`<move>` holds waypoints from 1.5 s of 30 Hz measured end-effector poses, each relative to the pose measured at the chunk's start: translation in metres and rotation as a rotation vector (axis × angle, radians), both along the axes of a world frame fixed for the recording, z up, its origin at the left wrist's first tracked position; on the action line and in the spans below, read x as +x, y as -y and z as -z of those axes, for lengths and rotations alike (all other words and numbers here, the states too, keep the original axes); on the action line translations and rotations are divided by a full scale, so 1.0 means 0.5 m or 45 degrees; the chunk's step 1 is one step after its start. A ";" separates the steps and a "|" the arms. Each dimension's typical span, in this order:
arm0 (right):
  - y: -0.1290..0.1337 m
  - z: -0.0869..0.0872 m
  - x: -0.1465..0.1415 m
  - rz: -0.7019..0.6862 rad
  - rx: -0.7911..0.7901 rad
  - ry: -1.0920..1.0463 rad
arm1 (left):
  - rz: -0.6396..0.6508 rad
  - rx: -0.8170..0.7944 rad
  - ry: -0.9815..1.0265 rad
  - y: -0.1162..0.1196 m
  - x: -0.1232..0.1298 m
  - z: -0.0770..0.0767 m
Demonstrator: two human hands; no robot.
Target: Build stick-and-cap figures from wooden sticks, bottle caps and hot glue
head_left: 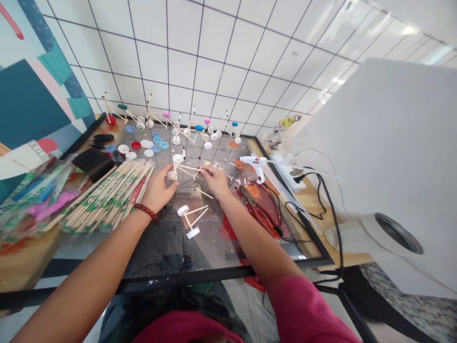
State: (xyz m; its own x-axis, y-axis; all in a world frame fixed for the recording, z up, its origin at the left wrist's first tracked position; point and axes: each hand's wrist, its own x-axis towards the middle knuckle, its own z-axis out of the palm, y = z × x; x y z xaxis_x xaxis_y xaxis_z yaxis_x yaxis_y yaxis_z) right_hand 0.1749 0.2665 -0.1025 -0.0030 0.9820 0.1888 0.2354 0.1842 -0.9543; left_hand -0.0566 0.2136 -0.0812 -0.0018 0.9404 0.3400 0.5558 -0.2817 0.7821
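Between my hands is a small stick tricycle frame (188,167) with white bottle-cap wheels and a black-tipped upright. My left hand (160,186), with a red bead bracelet on its wrist, grips the wheel end. The fingers of my right hand (214,180) pinch the far end of the frame, where the sticks meet. Below them on the glass tabletop lies a separate axle piece (191,220) with two white caps and sticks joined in a V. A loose stick (204,193) rests beside a small clear round object (196,189).
Wrapped chopsticks (107,195) are heaped at left. Bottle caps (135,145) and several stick tricycles (198,128) stand along the back. At right are a white glue gun (255,166), red-handled pliers (262,212), a power strip (291,174), black cables and a tape roll (374,233).
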 end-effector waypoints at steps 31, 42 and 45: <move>0.010 -0.016 -0.004 -0.007 -0.051 -0.104 | -0.022 -0.053 -0.014 0.005 0.002 -0.009; 0.013 -0.017 0.003 -0.113 -0.034 -0.147 | -0.078 -0.048 -0.022 0.004 0.004 -0.019; 0.014 -0.018 0.003 -0.128 -0.033 -0.109 | -0.089 -0.040 -0.015 0.001 0.002 -0.015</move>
State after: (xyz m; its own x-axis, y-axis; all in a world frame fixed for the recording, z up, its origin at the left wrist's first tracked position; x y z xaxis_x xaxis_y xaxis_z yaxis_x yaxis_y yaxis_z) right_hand 0.1766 0.2593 -0.0934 -0.0869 0.9821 0.1672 0.1342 0.1778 -0.9749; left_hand -0.0555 0.2132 -0.0736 -0.0643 0.9484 0.3106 0.5822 -0.2171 0.7835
